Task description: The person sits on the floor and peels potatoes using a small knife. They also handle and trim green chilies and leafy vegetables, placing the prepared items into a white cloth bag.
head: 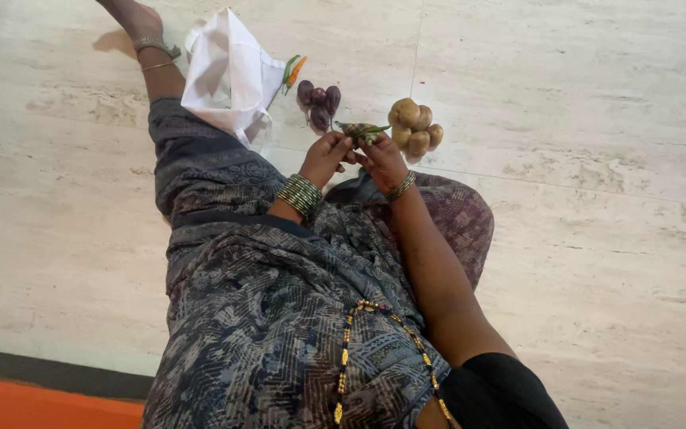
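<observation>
Both hands are pinching green chillies [365, 129] above the floor [581, 183]: left hand [327, 155] and right hand [381, 161] are gripping them together, long axis lying sideways, tips pointing toward the potatoes [414, 127].

White cloth bag [228, 71] on pale stone floor [581, 238], purple brinjals [318, 102] beside potato pile [415, 127], orange chillies [293, 71] nr bag

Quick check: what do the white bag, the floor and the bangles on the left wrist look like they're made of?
White bag: looks like thin cloth or non-woven fabric, matte, with soft folds and creases.
Floor: polished stone-look tiles, pale and veined, with thin joint lines; marble or ceramic, cannot tell which.
Bangles by the left hand: a stack of thin green and gold rings, slightly shiny; glass or metal, uncertain.
</observation>
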